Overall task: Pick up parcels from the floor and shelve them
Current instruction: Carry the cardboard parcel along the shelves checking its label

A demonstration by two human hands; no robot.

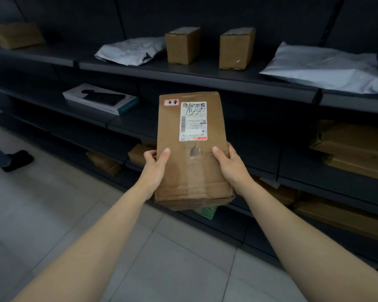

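Note:
A flat brown cardboard parcel with a white shipping label and a small red sticker is held out in front of the dark shelving. My left hand grips its left edge, thumb on top. My right hand grips its right edge the same way. The parcel's far end points at the gap under the upper shelf, level with the second shelf. A green box peeks out under the parcel's near end.
The upper shelf bears two upright brown boxes, two grey poly bags and a brown parcel far left. A white product box lies on the second shelf. Brown parcels fill lower shelves at right. A person's shoe stands on the tiled floor at left.

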